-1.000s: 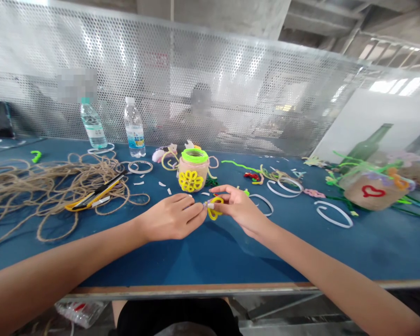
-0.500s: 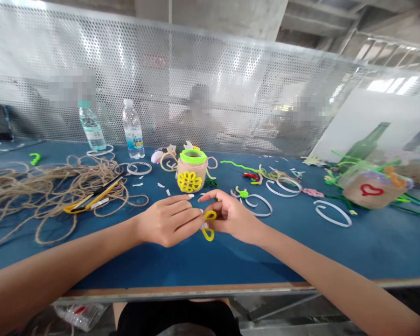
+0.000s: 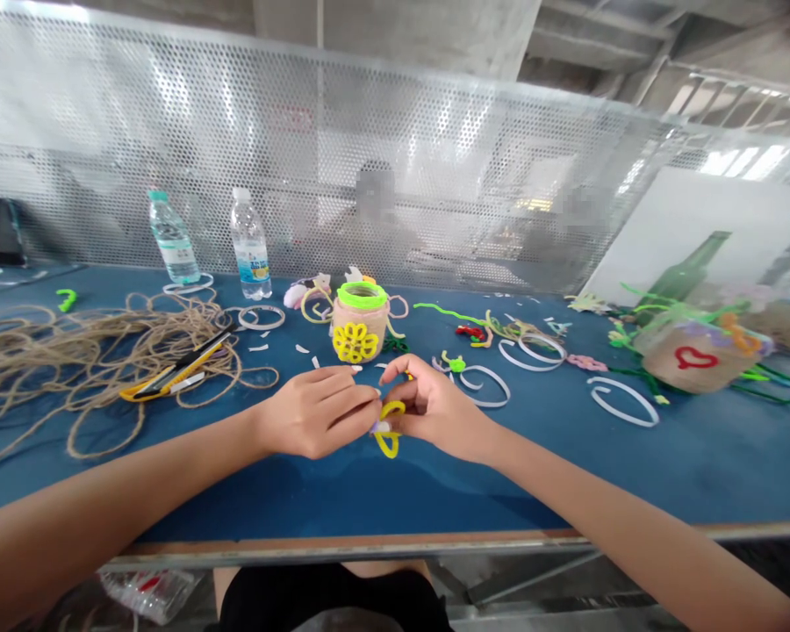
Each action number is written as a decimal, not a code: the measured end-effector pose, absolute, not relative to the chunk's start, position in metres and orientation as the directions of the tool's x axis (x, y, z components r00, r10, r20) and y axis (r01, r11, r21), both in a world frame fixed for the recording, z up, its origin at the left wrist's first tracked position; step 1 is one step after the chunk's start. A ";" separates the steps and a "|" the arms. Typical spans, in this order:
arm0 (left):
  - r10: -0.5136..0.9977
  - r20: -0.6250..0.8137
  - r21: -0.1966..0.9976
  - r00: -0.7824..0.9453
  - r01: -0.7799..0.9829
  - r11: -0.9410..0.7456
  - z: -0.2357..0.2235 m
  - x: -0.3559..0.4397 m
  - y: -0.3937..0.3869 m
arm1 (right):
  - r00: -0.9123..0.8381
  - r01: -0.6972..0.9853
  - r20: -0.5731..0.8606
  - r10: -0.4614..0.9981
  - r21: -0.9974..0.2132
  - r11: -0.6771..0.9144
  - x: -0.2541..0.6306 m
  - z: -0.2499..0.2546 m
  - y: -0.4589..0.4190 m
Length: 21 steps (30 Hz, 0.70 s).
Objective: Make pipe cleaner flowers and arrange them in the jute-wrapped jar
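Between my hands, above the front of the blue table, is a yellow pipe cleaner bent into loops (image 3: 388, 445), with a small whitish piece at its middle. My left hand (image 3: 319, 411) is closed, its fingertips pinching the left side of the loops. My right hand (image 3: 431, 408) grips the same loops from the right with curled fingers and thumb. Fingers partly hide the piece. Just behind them stands a twine-wrapped jar (image 3: 361, 320) with a bright green rim, a yellow looped flower (image 3: 355, 342) on its front and pale loops at its sides.
Tangled twine (image 3: 105, 351) spreads over the left, with a yellow utility knife (image 3: 177, 364) on it. Two plastic bottles (image 3: 251, 250) stand at the back. White coils (image 3: 622, 404), pipe cleaner scraps and a decorated jar (image 3: 688, 360) with a red heart lie rightward. A perforated metal screen (image 3: 434, 158) rises behind.
The yellow loops have turned a little and shifted slightly left between my fingers. Both hands keep their hold and nearly the same place.
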State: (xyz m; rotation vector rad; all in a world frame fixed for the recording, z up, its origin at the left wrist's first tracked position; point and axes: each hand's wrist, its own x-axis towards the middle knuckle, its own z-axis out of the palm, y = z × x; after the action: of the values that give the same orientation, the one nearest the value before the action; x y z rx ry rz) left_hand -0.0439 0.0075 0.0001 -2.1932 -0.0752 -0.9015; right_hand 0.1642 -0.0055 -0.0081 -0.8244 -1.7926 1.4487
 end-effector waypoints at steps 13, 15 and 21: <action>-0.162 0.668 -0.614 0.726 0.415 -0.672 0.008 -0.051 0.008 | -0.465 -0.118 -0.019 0.885 -0.989 -0.084 0.158 -0.004 0.002; -0.167 0.667 -0.610 0.726 0.404 -0.682 0.007 -0.050 0.007 | -0.478 -0.136 -0.006 0.879 -0.987 -0.081 0.158 -0.005 0.001; -0.111 0.707 -0.529 0.698 0.419 -0.738 -0.001 -0.049 0.010 | -0.449 -0.116 0.031 0.893 -0.993 -0.024 0.159 -0.003 -0.002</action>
State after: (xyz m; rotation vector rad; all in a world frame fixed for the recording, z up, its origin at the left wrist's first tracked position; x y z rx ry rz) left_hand -0.0493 0.0097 -0.0012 -2.2075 -0.2342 -0.9786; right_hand 0.1585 -0.0017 -0.0032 -0.8583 -1.4471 1.5937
